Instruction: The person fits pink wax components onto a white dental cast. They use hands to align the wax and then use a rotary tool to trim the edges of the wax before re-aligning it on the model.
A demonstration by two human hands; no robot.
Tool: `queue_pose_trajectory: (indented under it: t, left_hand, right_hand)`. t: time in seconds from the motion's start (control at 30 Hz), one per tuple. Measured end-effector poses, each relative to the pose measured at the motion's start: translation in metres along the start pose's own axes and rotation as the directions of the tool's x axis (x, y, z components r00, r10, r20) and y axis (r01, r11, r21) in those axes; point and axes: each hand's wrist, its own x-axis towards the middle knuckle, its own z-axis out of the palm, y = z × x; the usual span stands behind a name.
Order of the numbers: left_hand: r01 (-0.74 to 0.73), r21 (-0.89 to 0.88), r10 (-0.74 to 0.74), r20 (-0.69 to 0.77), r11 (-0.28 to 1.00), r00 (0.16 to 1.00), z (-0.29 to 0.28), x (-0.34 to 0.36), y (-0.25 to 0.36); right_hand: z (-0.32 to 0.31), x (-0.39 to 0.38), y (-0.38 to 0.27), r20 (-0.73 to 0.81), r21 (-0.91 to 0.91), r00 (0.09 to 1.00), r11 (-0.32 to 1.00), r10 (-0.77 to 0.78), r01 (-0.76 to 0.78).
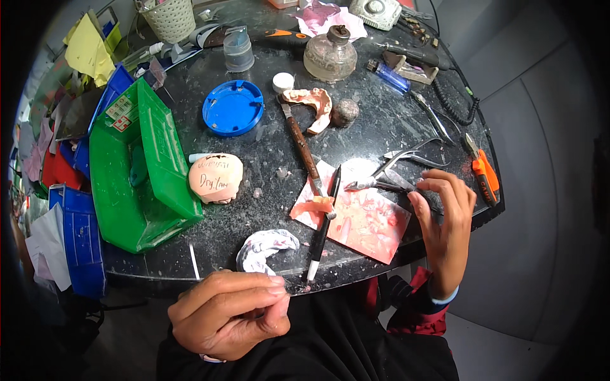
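Observation:
My left hand [232, 311] is at the table's front edge, its thumb and fingertips pressed together. Whatever they may hold is too small or hidden to make out. Just beyond it lies a white horseshoe-shaped dental piece [264, 247]. My right hand [448, 228] hovers at the right with curved fingers, thumb apart from them. Nearest to it are the handles of metal pliers [384, 179]. A pink-smeared card [375, 222] lies between the hands, with a black pen-like tool [325, 232] beside it. A strip of pink wax [314, 207] rests near a wooden-handled wax knife [300, 146].
A green bin [168, 171] and a pink plaster cast [216, 180] stand left. Farther back are a blue lid [233, 108], an arch-shaped cast [314, 105], a glass spirit burner [330, 56] and a blue lighter [391, 77]. Orange-handled cutters [486, 174] lie at the right edge.

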Motion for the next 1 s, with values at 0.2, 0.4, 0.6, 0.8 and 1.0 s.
queue_pose_trajectory:
  t: [0.2,0.4,0.6,0.8,1.0]
  left_hand:
    - [-0.066,-0.079,0.061,-0.054,0.995,0.997,0.006,-0.003,0.001]
    - [-0.082,-0.17,0.063,-0.111,0.982,0.992,0.009,-0.009,0.01]
    - [-0.081,-0.223,0.056,-0.116,0.971,0.992,0.012,-0.01,0.015]
    - [-0.128,-0.226,0.121,-0.048,0.966,0.992,0.011,-0.005,0.019]
    - [-0.175,-0.288,0.137,-0.146,0.941,0.98,0.023,-0.002,0.024]
  right_hand:
    - [0.015,-0.006,0.02,0.038,0.063,0.998,0.997,-0.044,0.041]
    - [0.011,0.004,0.046,-0.086,0.035,0.996,0.999,0.017,-0.015]
    - [0.013,0.02,0.014,0.054,-0.002,0.952,0.953,-0.303,0.303]
    - [0.026,0.029,0.017,0.196,0.034,0.85,0.869,-0.489,0.493]
    - [0.01,0.005,0.006,-0.265,0.433,0.851,0.733,-0.453,0.525]
